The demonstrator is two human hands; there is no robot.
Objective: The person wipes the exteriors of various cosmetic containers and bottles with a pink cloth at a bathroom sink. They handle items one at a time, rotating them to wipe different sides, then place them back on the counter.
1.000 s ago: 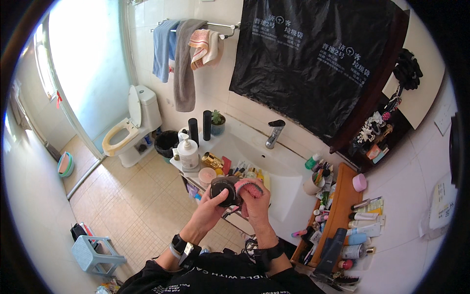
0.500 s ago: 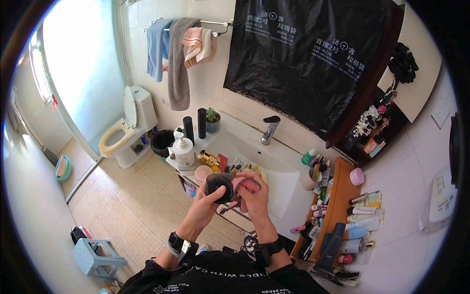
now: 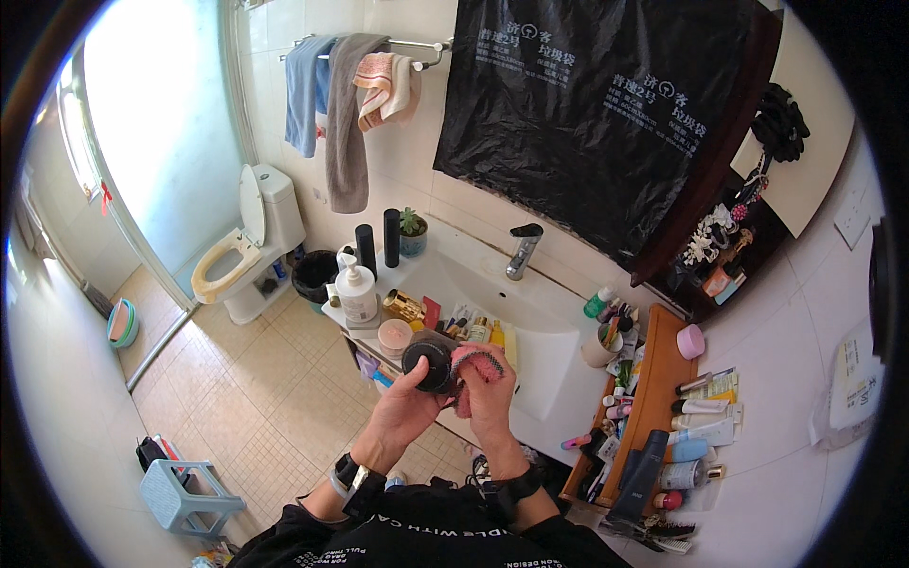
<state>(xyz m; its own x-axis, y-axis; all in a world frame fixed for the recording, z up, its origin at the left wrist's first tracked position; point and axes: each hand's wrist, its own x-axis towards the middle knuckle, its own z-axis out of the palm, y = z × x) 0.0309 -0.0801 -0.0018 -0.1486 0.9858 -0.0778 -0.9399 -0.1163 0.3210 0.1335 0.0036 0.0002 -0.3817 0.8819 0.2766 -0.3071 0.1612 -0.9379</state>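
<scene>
My left hand is closed around a dark, round container with a black lid, its thumb pressed on the lid. In my right hand a pink cloth with a dark stitched edge is bunched up, and it lies against the container's right side. Both hands are over the front edge of the white washbasin. Just beyond them on the counter are a pink round jar, a gold cup-like container and several small bottles and tubes. My fingers hide the container's underside.
A white pump bottle, two black cylinders and a potted succulent stand at the basin's left end. The tap rises behind. To the right is a wooden shelf with many toiletries. A blue stool stands lower left.
My right hand has shifted slightly down with the cloth, now bunched more tightly beside the container. The container has moved slightly right and its lid is turned a little.
</scene>
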